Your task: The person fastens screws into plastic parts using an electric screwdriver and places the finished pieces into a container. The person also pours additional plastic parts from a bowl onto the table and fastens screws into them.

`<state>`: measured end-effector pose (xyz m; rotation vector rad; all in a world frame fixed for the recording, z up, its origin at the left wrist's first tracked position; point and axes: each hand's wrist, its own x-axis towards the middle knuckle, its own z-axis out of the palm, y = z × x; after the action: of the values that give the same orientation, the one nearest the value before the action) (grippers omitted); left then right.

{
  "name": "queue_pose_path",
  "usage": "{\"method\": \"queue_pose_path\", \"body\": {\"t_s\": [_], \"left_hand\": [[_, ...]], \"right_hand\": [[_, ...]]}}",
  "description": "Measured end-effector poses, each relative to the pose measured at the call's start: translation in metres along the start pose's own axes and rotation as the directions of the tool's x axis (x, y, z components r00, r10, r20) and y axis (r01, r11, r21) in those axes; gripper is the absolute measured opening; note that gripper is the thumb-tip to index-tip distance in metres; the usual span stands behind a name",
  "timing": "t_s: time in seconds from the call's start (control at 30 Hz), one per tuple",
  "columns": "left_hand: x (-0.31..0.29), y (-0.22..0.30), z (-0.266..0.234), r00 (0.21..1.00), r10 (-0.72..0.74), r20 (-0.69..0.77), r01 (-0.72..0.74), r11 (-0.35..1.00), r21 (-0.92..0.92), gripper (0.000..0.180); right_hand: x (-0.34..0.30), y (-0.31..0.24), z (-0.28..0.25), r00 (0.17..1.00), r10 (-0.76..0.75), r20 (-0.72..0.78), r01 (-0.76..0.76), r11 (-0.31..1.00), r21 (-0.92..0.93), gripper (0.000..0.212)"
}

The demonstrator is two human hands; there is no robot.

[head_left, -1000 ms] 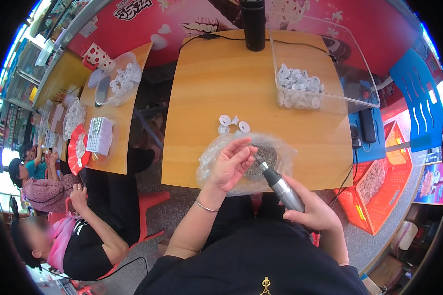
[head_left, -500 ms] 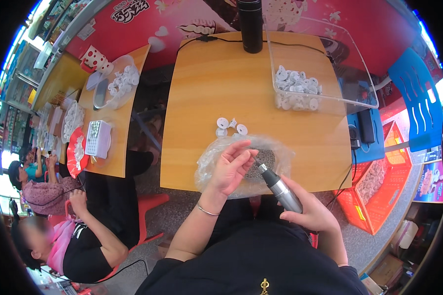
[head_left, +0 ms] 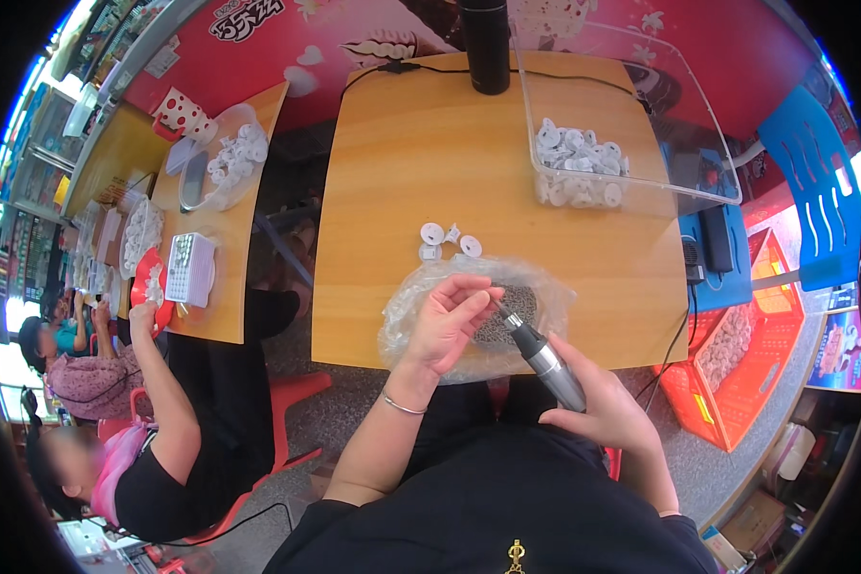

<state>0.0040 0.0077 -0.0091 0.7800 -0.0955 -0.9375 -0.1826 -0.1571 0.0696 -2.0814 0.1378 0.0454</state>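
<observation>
Across the middle of the view spreads a wooden table [head_left: 402, 172], its near edge close to the person's body. Towards its far right stands a clear bin [head_left: 684, 194] with a pile of white parts [head_left: 579, 165], likely set back to leave elbow room. Beside the table, on the floor to the right, an orange crate [head_left: 698, 407] holds pale pieces [head_left: 729, 344], too blurred to name. At the near edge lies a crumpled clear bag [head_left: 416, 316], open upward, probably so its contents can be reached from the seat. Above it, the right hand [head_left: 607, 402] wraps round a powered screwdriver [head_left: 557, 373], tilted up and leftward, an angle that seems to bring its bit [head_left: 502, 307] to the other hand. The left hand [head_left: 450, 325] pinches thumb and fingertip at the bit's end; whether 1 tiny piece sits between them, I cannot tell. Just beyond the bag, 4 loose parts [head_left: 431, 233] lie clustered, presumably for easy reach. Smallest are the grey pieces [head_left: 519, 302] heaped inside the bag, whose film appears to keep them together.
</observation>
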Motion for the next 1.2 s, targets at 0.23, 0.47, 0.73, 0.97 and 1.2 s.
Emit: {"method": "queue_pose_path", "body": {"t_s": [0.23, 0.47, 0.73, 0.97, 1.2], "left_hand": [[0.0, 0.003, -0.004, 0.996, -0.022, 0.083, 0.027, 0.998, -0.051, 0.014], [0.001, 0.002, -0.009, 0.991, -0.04, 0.127, 0.053, 0.993, -0.104, 0.008], [0.001, 0.003, -0.009, 0.988, -0.078, 0.132, 0.089, 0.993, -0.079, 0.01], [0.003, 0.0, -0.012, 0.985, -0.105, 0.137, 0.124, 0.983, -0.136, 0.011], [0.005, 0.001, -0.012, 0.986, -0.104, 0.128, 0.128, 0.971, -0.203, 0.01]], "right_hand": [[0.0, 0.008, -0.002, 0.976, 0.097, 0.193, -0.178, 0.869, 0.462, 0.088], [0.002, 0.007, -0.001, 0.983, 0.066, 0.174, -0.129, 0.914, 0.385, 0.088], [0.002, 0.007, 0.0, 0.99, 0.041, 0.134, -0.076, 0.961, 0.268, 0.089], [0.004, 0.005, 0.0, 0.993, 0.028, 0.117, -0.054, 0.973, 0.225, 0.09], [0.004, 0.007, 0.0, 0.991, 0.034, 0.127, -0.064, 0.968, 0.243, 0.089]]}}
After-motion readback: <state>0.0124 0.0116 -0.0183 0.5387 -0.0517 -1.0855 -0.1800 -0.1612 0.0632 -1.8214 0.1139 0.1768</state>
